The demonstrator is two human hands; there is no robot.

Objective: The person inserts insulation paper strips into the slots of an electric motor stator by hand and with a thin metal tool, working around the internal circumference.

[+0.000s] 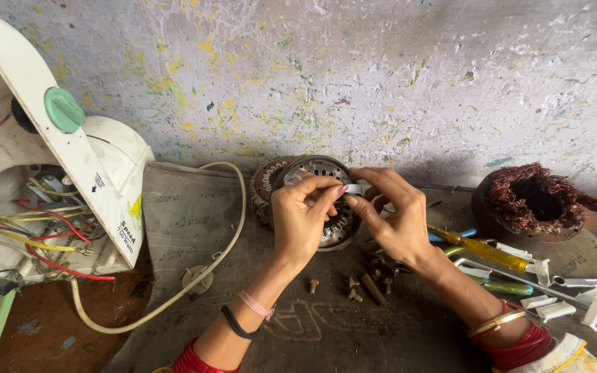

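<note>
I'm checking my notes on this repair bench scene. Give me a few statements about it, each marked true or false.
1. Both hands, left hand and right hand, pinch a small white strip over the motor stator. True.
2. The yellow-handled screwdriver lies left of the hands. False: it lies to their right.
3. Rusty bolts lie below the hands. True.
4. The copper winding coil sits inside the white appliance housing. False: it sits apart, at far right.
</note>
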